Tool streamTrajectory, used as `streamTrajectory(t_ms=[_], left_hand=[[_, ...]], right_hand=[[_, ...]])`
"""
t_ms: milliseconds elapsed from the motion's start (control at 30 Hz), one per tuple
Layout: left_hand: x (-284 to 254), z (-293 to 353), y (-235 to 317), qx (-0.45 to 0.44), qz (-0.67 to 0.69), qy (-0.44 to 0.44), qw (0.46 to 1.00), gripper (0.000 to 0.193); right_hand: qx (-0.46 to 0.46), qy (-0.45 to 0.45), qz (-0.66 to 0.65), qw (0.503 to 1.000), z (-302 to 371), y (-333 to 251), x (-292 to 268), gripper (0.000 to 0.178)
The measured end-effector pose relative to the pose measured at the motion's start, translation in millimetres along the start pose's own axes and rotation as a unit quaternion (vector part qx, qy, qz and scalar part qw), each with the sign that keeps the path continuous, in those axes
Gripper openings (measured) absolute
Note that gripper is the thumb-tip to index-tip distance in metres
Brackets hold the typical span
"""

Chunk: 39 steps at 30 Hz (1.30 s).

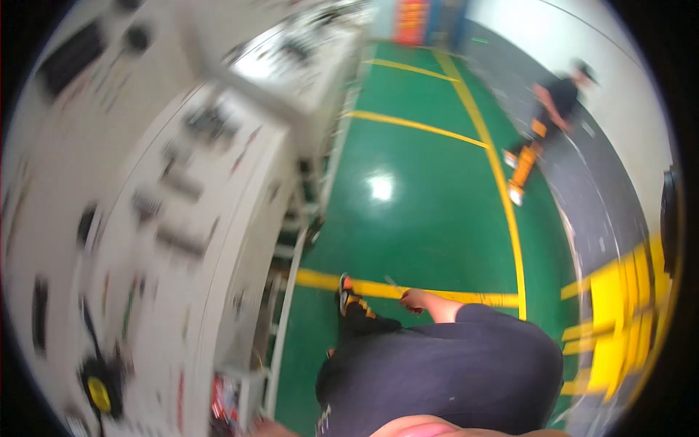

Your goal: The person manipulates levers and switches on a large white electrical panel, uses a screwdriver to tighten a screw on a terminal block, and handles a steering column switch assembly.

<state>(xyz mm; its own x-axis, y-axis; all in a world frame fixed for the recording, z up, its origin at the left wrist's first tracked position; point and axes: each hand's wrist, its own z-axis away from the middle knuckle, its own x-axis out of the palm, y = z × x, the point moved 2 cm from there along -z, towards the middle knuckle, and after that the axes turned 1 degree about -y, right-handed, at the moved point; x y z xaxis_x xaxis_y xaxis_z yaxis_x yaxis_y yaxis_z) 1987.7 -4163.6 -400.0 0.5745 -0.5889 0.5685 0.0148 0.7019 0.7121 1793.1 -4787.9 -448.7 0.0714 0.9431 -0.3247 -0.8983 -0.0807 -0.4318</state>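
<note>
Thin pale stick-like item (391, 280), blurred, w/ tip sticking up-left from fist over green floor.

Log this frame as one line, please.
right hand: holds thin tool, blurred | left hand: unseen | floor: green, yellow lines | workbench: left | another person: far right

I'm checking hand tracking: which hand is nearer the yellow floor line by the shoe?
Right, as far as the blur allows. The right hand overlaps the yellow floor line in the picture, just right of the shoe; the left hand is not in view.
</note>
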Motion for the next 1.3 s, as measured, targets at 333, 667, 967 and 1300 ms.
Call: streamTrajectory(t_ms=[333,667,967,1300], left_hand=[[-63,59,11,0.032,0.094,0.184,0.978,0.054],[-64,72,22,0.071,0.130,0.105,0.983,0.038],[-60,78,28,0.048,0.139,0.144,0.979,0.026],[-66,80,39,0.029,0.104,0.086,0.990,0.030]], right_hand=[[-0.089,-0.090,0.298,0.946,-14,1,28,0.014],[-0.173,-0.105,0.367,0.908,-5,-92,43,0.013],[-0.275,-0.154,0.287,0.905,59,-218,175,0.032],[-0.581,-0.162,0.413,0.683,203,-355,338,0.027]])
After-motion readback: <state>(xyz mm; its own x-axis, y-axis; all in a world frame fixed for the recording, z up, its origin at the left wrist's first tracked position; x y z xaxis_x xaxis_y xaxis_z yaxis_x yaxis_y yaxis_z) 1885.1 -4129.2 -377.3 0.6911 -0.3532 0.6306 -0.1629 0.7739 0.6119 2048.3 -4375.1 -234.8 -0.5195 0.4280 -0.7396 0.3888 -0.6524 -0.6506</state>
